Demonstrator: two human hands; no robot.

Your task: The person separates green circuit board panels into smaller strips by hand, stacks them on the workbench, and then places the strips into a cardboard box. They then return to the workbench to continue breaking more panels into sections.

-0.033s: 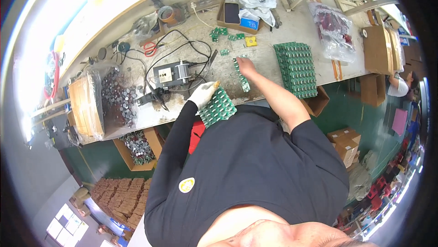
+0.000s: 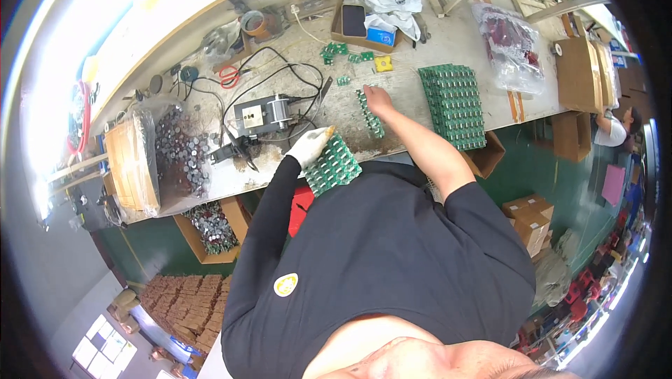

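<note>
My left hand point(image 2: 311, 146), in a white glove with a yellowish fingertip, grips the upper left edge of a green circuit board panel point(image 2: 334, 167). The panel is tilted at the table's front edge, close to my body, with rows of small pale parts on it. Bare and with fingers closed, my right hand point(image 2: 379, 102) holds a narrow strip of green circuit boards point(image 2: 371, 117) near its far end. The fingertips are partly hidden. A black device with a metal cylinder point(image 2: 262, 114) stands left of my hands, with black cables around it.
A stack of green panels point(image 2: 453, 107) lies to the right. Small board pieces point(image 2: 334, 51) and a yellow block point(image 2: 383, 64) lie beyond my hands, before a cardboard tray point(image 2: 364, 41). Red-handled scissors point(image 2: 229, 76) and many small round parts point(image 2: 183, 144) are at left.
The narrow strip in my right hand has changed its tilt slightly, and its near end has shifted a little. My left hand and the panel have hardly moved.
</note>
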